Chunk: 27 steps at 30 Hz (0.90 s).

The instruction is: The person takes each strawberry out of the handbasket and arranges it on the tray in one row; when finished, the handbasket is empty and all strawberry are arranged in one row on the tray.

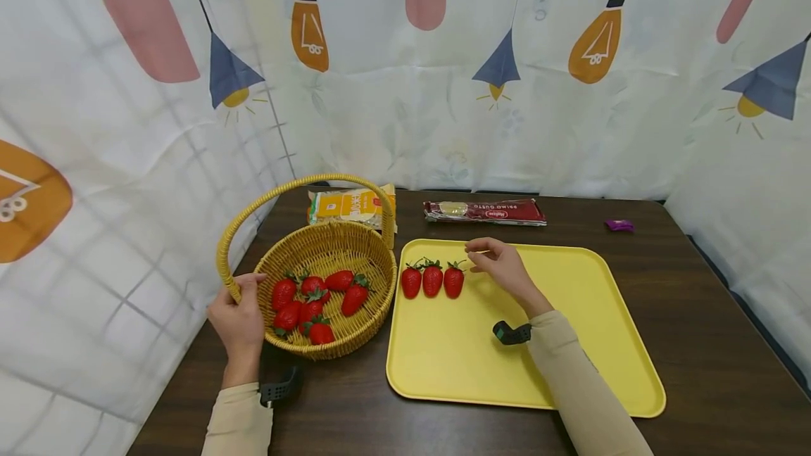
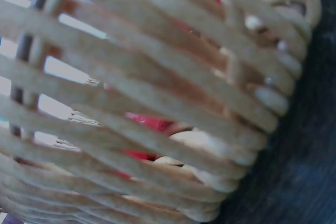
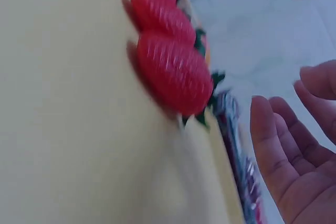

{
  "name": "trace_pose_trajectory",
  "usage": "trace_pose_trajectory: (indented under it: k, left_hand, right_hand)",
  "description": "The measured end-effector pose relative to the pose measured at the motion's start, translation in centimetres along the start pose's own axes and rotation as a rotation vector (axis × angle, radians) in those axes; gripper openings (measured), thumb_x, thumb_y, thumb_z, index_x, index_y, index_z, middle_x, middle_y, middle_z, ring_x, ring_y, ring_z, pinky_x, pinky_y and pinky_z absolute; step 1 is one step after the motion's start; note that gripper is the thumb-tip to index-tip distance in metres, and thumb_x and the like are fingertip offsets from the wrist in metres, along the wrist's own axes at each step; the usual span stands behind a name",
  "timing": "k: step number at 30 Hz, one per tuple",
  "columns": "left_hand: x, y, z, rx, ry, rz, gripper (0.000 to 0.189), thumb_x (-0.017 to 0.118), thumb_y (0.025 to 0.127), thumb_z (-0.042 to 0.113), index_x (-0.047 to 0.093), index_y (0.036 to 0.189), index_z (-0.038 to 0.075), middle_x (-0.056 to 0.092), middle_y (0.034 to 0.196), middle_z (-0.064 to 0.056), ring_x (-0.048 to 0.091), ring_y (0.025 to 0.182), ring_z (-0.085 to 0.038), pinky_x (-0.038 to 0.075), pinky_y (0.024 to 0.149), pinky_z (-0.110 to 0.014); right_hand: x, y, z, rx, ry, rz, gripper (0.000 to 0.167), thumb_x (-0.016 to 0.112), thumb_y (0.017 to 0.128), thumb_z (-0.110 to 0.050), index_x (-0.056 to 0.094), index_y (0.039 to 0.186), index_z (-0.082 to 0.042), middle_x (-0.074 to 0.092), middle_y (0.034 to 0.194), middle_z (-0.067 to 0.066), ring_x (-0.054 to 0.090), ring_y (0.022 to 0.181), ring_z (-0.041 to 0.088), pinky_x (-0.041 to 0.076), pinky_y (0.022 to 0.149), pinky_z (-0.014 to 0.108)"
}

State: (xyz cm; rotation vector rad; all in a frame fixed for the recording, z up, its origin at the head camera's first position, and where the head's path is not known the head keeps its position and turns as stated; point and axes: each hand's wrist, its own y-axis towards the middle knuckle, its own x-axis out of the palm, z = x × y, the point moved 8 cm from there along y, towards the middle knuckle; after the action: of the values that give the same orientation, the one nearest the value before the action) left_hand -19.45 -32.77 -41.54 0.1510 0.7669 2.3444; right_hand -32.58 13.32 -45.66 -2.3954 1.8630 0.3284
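Tan sleeve [image 1: 579,378] over tray [image 1: 450,364] with three strawberries [image 1: 432,281], more in basket [image 1: 336,248] alongside.

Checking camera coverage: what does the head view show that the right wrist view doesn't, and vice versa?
Head only: the left hand gripping the handle of the basket, the strawberries inside it, and the purple packet.

Right wrist only: the palm side of the right hand and its fingers, close up.

Both: the right hand, the row of three strawberries, the yellow tray, the red packet.
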Motion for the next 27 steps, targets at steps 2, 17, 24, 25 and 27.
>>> trace_pose_trajectory:
  k: [2, 17, 24, 25, 27]
  left_hand:
    - [0.0, 0.0, 0.0, -0.001, 0.004, 0.002, 0.034, 0.056, 0.099, 0.023, 0.076, 0.085, -0.001, 0.052, 0.052, 0.011, 0.023, 0.04, -0.007, 0.02, 0.043, -0.025]
    - [-0.1, -0.3, 3.7, 0.003, -0.034, -0.006, 0.036, 0.054, 0.099, 0.016, 0.072, 0.084, -0.011, 0.054, 0.059, 0.025, 0.023, 0.042, -0.003, 0.02, 0.045, -0.023]
    - [-0.2, -0.3, 3.5, -0.001, -0.018, -0.01, 0.035, 0.055, 0.099, 0.017, 0.073, 0.085, -0.009, 0.042, 0.046, 0.01, 0.016, 0.04, -0.003, 0.015, 0.042, -0.026]
    - [-0.2, -0.3, 3.5, -0.004, -0.021, -0.012, 0.035, 0.055, 0.099, 0.017, 0.073, 0.085, -0.009, 0.041, 0.046, 0.008, 0.016, 0.039, -0.003, 0.015, 0.042, -0.026]
    - [-0.2, -0.3, 3.5, -0.006, -0.026, -0.014, 0.034, 0.055, 0.099, 0.017, 0.073, 0.085, -0.009, 0.044, 0.047, 0.009, 0.016, 0.04, -0.002, 0.015, 0.042, -0.027]
  right_hand:
    - [0.8, -0.1, -1.2, -0.028, -0.004, -0.004, 0.031, 0.062, 0.097, -0.016, 0.062, 0.121, 0.003, 0.061, 0.122, 0.022, 0.061, 0.107, 0.042, 0.055, 0.083, 0.04]
    - [13.1, -0.2, -9.8, -0.232, -0.056, -0.294, 0.023, 0.061, 0.096, -0.011, 0.067, 0.117, -0.002, 0.066, 0.115, 0.017, 0.065, 0.095, 0.034, 0.055, 0.077, 0.034]
    - [19.6, -0.4, -10.6, -0.283, 0.044, -0.398, 0.021, 0.06, 0.097, -0.012, 0.068, 0.113, -0.002, 0.066, 0.112, 0.019, 0.064, 0.093, 0.036, 0.055, 0.076, 0.042]
    - [20.4, -0.4, -10.6, -0.287, 0.032, -0.405, 0.02, 0.061, 0.096, -0.012, 0.069, 0.112, -0.003, 0.067, 0.11, 0.018, 0.065, 0.092, 0.033, 0.055, 0.077, 0.04]
    - [21.7, -0.4, -10.6, -0.293, -0.023, -0.412, 0.019, 0.062, 0.095, -0.013, 0.07, 0.111, -0.004, 0.069, 0.107, 0.013, 0.067, 0.089, 0.022, 0.055, 0.076, 0.032]
